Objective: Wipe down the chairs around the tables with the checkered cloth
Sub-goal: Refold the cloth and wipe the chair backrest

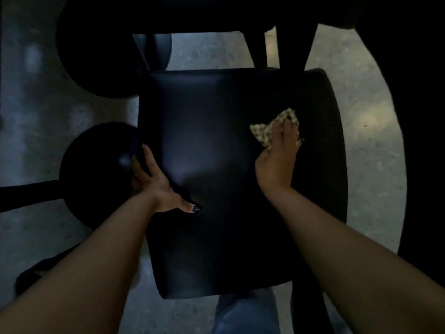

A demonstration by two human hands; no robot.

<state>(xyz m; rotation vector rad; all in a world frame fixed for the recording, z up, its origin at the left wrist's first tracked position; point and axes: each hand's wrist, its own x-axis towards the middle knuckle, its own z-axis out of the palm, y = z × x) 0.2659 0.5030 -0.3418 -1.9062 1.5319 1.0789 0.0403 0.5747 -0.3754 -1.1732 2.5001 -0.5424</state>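
A big black chair seat (216,165) fills the middle of the view. It looks smooth and a bit shiny, like soft leather, and it has rounded corners and a gentle puffed top. A pale glow of light sits on its left half. The right hand (279,160) lies on the right side of the seat with the checkered cloth (269,131) under its fingers. The fingers are mostly straight and pressed flat on the cloth, not curled around it. The cloth is small, crumpled and bumpy, with tiny green and cream squares, and its edges poke out past the fingertips. The left hand (156,182) holds the left edge of the seat. Its fingers bend down over the side and its thumb (190,207) pushes into the cushion, making a little dent. The nails on both hands are dark. Both arms are bare and reach in from the bottom corners. Under the seat, the floor (375,121) is grey and speckled, like rough stone. Two round black shapes (96,56) sit on the floor to the left, but it is too dark to tell what they are. A leg in blue jeans (248,314) shows just below the seat.
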